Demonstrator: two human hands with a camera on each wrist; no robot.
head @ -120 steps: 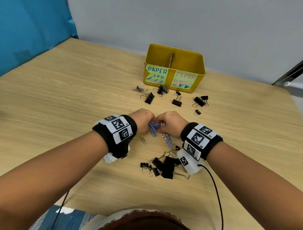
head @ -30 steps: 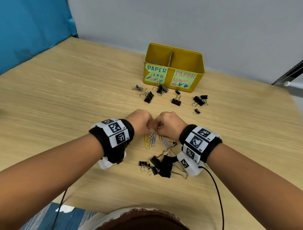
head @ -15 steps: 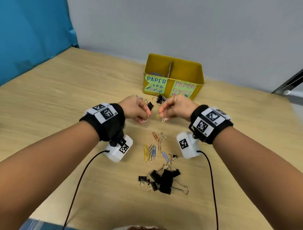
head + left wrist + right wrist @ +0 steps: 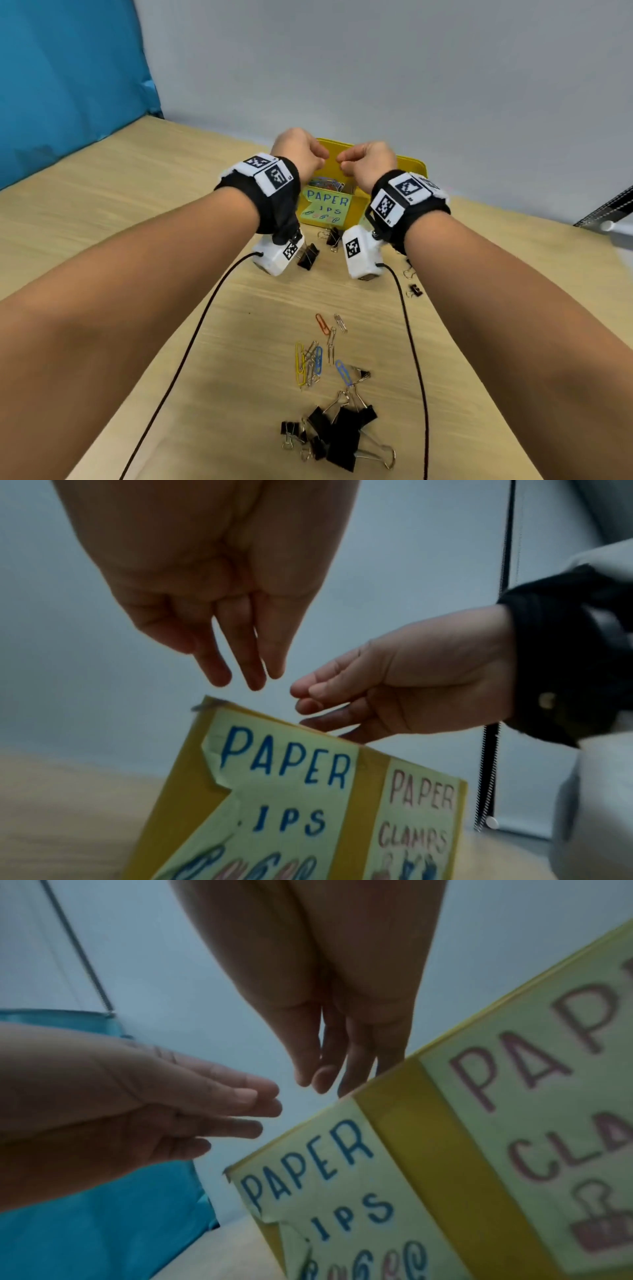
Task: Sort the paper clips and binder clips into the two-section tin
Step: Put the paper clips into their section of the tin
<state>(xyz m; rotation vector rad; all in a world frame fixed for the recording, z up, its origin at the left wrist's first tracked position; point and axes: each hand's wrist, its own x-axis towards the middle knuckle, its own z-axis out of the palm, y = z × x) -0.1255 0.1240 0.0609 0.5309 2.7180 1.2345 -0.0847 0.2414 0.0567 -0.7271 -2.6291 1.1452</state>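
Both hands' grip slack over tin (image 4: pixel 412 171), wrist views show empty fingers (image 4: pixel 240 653)

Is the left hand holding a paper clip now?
No, in the left wrist view the left hand has straight, empty fingers above the tin, near the right hand.

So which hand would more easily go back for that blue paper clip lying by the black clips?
Probably the right hand. Both hands hang empty over the tin; the blue paper clip lies nearer the right forearm's side, while the left hand would have to cross over.
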